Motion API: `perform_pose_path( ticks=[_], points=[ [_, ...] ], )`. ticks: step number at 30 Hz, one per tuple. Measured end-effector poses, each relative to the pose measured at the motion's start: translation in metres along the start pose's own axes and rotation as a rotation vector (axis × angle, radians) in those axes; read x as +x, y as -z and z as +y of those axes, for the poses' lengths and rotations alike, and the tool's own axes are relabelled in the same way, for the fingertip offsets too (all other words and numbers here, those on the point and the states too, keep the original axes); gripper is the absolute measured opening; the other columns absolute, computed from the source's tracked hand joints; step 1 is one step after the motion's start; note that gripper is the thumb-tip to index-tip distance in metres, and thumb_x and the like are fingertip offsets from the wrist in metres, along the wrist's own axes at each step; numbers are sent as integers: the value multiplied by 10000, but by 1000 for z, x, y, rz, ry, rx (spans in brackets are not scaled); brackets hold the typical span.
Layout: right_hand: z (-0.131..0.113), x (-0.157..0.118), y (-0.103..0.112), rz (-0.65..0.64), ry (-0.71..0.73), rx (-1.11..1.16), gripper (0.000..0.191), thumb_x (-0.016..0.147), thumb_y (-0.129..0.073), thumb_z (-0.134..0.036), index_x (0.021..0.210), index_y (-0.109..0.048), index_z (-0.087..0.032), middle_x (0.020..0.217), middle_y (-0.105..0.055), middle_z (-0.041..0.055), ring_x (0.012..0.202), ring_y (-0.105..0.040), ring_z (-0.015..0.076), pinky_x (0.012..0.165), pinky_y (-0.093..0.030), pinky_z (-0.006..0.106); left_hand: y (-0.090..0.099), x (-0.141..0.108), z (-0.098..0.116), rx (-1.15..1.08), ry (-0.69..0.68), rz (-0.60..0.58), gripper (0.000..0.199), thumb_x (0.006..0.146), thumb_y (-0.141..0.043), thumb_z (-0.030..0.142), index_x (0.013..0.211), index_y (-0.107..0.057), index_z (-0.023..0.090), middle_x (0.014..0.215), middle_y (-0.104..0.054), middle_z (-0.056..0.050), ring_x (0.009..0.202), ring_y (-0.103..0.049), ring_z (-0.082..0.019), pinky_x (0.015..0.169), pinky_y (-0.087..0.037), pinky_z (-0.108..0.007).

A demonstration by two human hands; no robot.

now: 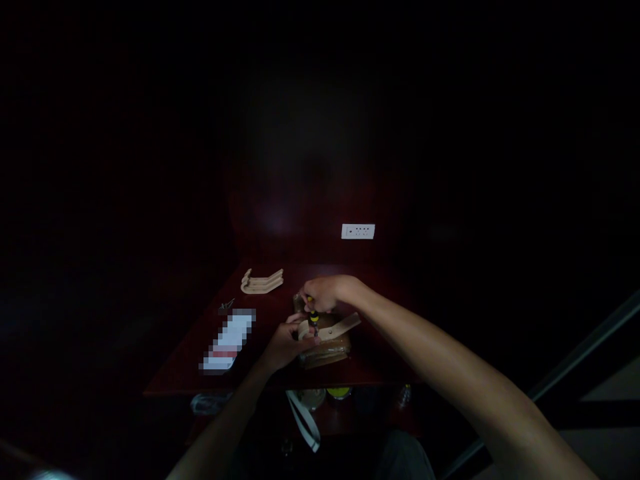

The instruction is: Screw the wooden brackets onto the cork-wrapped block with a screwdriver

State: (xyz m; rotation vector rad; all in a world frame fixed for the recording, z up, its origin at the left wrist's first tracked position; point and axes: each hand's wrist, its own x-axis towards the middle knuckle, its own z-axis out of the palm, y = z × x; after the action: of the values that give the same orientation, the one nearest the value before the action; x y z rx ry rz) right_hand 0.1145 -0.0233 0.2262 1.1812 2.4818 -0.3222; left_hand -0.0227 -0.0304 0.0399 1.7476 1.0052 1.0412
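A dark reddish wooden worktop (175,383) fills the lower middle of my view, and the room around it is almost black. Beyond it, at 1 o'clock, a white wall socket panel (358,231) shows on the dark wall.

At the centre of the worktop, my two hands work close together. My right hand (323,295) pinches a small screwdriver (313,319) with a yellow-and-black handle, held upright between thumb and fingers. Its lower end is at a pale strap (340,325), which lies across a brown block (325,350). My left hand (285,345) curls around the strap's near end.

At 11 o'clock lie pale curved strips (261,281). At 10 o'clock is a small metal piece (226,305), too small to identify. At 8 o'clock is a blurred white-and-red packet (229,340).
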Motion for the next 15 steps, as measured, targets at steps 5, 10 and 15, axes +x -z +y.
perform_pose_path(
  ticks=[5,10,15],
  points=[
    [-6,-6,-1,58,18,-82,297,754,-542,-149,1023,-663,-120,927,-703,104,718,-626,174,517,-361,228,0,0,-1,33,-23,4,277,633,-750,397,773,-738,159,1180,-596,-108,1197,-485,-281,986,-407,-352],
    [-8,-17,-13,183,42,-152,239,809,-523,-208,985,-665,-129,916,-700,123,770,-641,201,545,-368,243,0,1,-1,41,-30,6,266,616,-757,390,769,-742,173,1278,-546,-100,1207,-478,-280,1003,-395,-347],
    [-9,-29,-26,277,44,-143,257,879,-466,-264,1035,-635,-149,937,-695,118,805,-645,202,590,-386,245,-1,0,2,34,-71,0,238,628,-744,383,700,-720,157,1223,-578,-109,1139,-526,-275,958,-423,-328]
  ],
)
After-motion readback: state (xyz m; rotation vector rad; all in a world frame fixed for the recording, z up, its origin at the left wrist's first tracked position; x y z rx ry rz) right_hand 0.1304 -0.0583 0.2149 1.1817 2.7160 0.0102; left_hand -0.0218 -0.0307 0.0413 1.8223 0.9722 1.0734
